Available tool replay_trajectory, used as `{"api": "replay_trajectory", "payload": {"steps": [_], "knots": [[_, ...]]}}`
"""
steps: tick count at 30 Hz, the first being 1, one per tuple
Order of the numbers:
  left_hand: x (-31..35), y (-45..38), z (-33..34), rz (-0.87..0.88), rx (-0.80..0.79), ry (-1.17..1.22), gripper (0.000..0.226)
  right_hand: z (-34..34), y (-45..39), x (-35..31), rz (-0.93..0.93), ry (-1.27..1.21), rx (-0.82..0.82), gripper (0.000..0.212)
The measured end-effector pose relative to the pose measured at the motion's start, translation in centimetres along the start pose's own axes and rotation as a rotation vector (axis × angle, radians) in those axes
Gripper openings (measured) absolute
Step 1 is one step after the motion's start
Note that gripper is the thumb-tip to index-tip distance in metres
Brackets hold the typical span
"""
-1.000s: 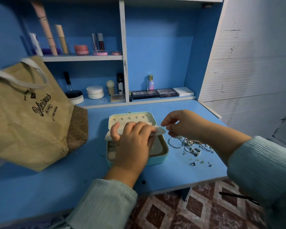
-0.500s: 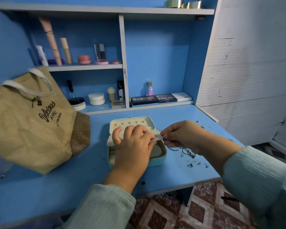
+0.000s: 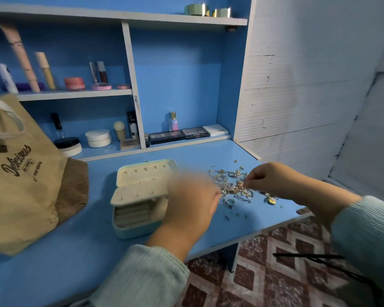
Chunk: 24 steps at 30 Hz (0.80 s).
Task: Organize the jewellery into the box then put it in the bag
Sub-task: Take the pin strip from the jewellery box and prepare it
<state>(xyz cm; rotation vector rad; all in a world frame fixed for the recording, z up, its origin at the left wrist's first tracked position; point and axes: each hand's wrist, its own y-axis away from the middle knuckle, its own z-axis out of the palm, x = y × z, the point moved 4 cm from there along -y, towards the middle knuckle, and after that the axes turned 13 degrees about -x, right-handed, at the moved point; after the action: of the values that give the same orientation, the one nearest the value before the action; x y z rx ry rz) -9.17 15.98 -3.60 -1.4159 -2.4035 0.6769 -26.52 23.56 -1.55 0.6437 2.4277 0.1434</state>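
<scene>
While the jewellery box (image 3: 140,202) stands open on the blue desk (image 3: 53,262), you are at the sorting step: nothing is yet on its way to the bag (image 3: 20,178), which sits at the left, just beside the box.

Only the head view is given. The box's lid leans up at the far side, and an inner flap with peg holes stands raised over the ring rolls below. Your right hand (image 3: 273,178) reaches over the loose jewellery (image 3: 233,187), a tangled heap of rings, hoops and chains to the right of the box, with small studs scattered nearer the desk edge. Its fingertips appear pinched at a small piece at the heap's far right, though the piece is too small to name. Your left hand (image 3: 193,196) is smeared by motion between box and heap; whether it is open or grips anything cannot be told.

Next, I judge, you need to lift one piece free of the tangle and seat it in a fitting slot, steadying the flap if it drops.

Half a second ago both hands held the flap, left hand laid over the box and right pinching the flap's right end. Now both have let go and moved right toward the heap, and the flap stays up unaided.
</scene>
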Motion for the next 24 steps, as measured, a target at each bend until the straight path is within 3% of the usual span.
{"api": "replay_trajectory", "payload": {"steps": [6,10,13,24], "knots": [[3.5,-2.8,2.4,0.069,-0.143,0.078,0.004,-1.8,1.4,4.8,0.098,0.234,0.019,0.014],[4.9,-3.9,4.7,0.049,-0.390,0.126,0.030,-1.9,1.7,7.1,0.127,0.279,0.024,0.022],[5.6,-4.6,6.1,0.031,-0.461,0.164,0.032,-1.3,1.7,8.1,0.111,0.315,0.014,0.028],[7.4,-7.3,8.2,0.047,-0.509,0.218,0.031,0.2,0.7,9.4,-0.042,0.178,0.128,0.029]]}}
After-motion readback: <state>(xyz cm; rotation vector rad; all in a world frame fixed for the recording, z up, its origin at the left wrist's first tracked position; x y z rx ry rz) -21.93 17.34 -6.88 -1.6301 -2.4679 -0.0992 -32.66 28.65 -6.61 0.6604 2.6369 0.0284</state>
